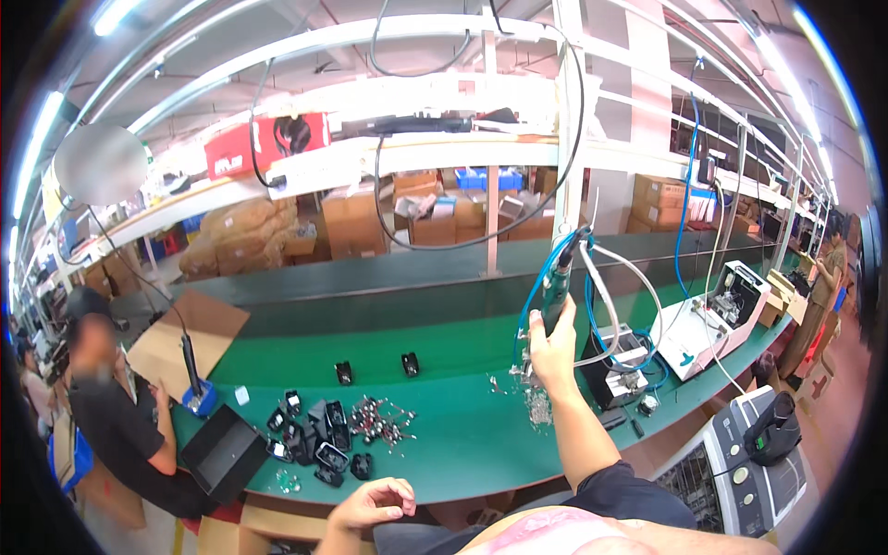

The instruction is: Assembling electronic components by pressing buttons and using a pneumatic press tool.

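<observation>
The right hand (553,351) is raised above the green-topped bench (462,444), its fingers (536,326) clamped round the dark barrel of a suspended powered screwdriver (560,282) with blue hoses; the overhead hanging presumably keeps the tool within reach and carries its weight. Just below the hand, a small heap of clear and metallic parts (535,402) lies on the bench. The left hand (370,504) rests low at the near bench edge, fingers loosely curled and holding nothing. Farther left lie black plastic housings (319,444) beside a cluster of small metal pieces (375,421), probably grouped as stock.
</observation>
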`<action>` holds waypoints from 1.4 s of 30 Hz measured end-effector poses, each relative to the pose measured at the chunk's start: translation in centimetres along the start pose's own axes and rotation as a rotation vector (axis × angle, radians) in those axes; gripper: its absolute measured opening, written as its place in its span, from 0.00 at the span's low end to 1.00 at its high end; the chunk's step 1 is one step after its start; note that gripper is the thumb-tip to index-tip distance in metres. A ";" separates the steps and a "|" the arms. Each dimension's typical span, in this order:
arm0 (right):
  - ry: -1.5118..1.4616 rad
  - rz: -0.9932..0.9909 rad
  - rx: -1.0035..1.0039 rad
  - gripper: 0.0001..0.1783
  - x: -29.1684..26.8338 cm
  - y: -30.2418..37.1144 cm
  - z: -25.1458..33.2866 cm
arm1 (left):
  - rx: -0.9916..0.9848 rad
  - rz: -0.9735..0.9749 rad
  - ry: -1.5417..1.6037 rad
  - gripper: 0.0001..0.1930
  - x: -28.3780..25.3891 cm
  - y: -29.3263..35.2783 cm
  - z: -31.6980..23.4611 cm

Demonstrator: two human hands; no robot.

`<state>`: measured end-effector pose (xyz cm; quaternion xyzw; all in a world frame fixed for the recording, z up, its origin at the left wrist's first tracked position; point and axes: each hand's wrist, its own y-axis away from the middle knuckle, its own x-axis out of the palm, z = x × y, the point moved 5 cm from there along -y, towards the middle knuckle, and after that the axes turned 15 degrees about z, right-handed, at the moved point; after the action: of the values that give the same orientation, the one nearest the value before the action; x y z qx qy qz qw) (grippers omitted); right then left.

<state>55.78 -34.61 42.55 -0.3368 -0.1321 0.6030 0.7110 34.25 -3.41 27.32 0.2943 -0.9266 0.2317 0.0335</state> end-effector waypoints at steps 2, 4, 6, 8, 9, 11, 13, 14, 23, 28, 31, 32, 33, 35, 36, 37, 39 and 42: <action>0.055 0.001 -0.049 0.34 1.8 -1.0 1.1 | 0.215 -0.142 0.016 0.11 -0.4 0.6 1.2; 0.151 0.131 -0.035 0.38 3.9 -1.2 5.0 | 0.387 -0.215 0.042 0.11 -0.9 1.3 2.6; 0.091 0.390 -0.035 0.37 6.4 -0.5 6.9 | 0.420 -0.218 0.021 0.13 -2.2 3.1 5.1; 0.021 0.537 -0.119 0.34 7.5 1.0 7.0 | 0.403 -0.209 0.053 0.13 -3.8 4.6 7.6; 0.034 0.582 -0.114 0.34 7.7 1.4 6.4 | 0.404 -0.205 0.060 0.13 -3.9 5.0 7.9; 0.086 0.583 0.022 0.33 6.5 2.4 5.7 | 0.333 -0.254 0.058 0.11 -3.8 6.2 8.5; 0.288 0.445 0.043 0.34 4.4 2.6 1.9 | 0.285 -0.313 0.068 0.10 -1.5 5.8 6.0; 0.217 0.324 0.058 0.34 2.6 2.9 1.1 | 0.222 -0.353 0.075 0.09 -0.8 4.9 4.1; 0.146 0.040 -0.049 0.21 -2.7 4.0 2.6 | -0.296 -0.742 -0.760 0.04 -4.9 5.7 0.6; -0.154 0.273 0.030 0.20 -2.6 3.5 1.6 | -0.364 -0.952 -1.191 0.04 -6.3 6.4 -1.0; -0.028 0.333 -0.059 0.17 -2.0 3.6 3.7 | -0.419 -1.013 -1.133 0.06 -4.5 5.3 -2.2; -0.102 0.371 -0.051 0.21 -1.9 3.7 4.1 | -0.420 -0.937 -1.333 0.09 -4.4 4.5 -2.2; -0.176 0.400 -0.049 0.26 -1.5 3.7 4.4 | -0.411 -0.845 -1.539 0.12 -4.4 3.5 -2.2; -0.068 0.363 -0.099 0.27 -0.4 5.1 5.2 | -0.660 -0.844 -1.552 0.24 -4.2 3.7 -1.2; 0.067 0.231 -0.240 0.29 -0.1 6.2 6.5 | -0.767 -0.814 -1.660 0.30 -4.2 4.0 -0.7; 0.204 0.090 -0.379 0.30 -0.6 7.0 7.6 | -0.872 -0.774 -1.764 0.35 -4.5 3.9 -0.3; 0.215 0.352 -0.851 0.28 -0.5 10.4 8.1 | -1.002 -0.760 -1.847 0.38 -4.6 4.6 0.5; -0.083 0.832 -0.549 0.12 6.5 14.5 5.8 | -1.029 -0.829 -1.892 0.32 -4.6 3.5 0.9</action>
<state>42.77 -25.90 36.14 -0.5113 -0.1685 0.7914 0.2896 36.12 1.12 24.18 0.5834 -0.3983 -0.5155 -0.4850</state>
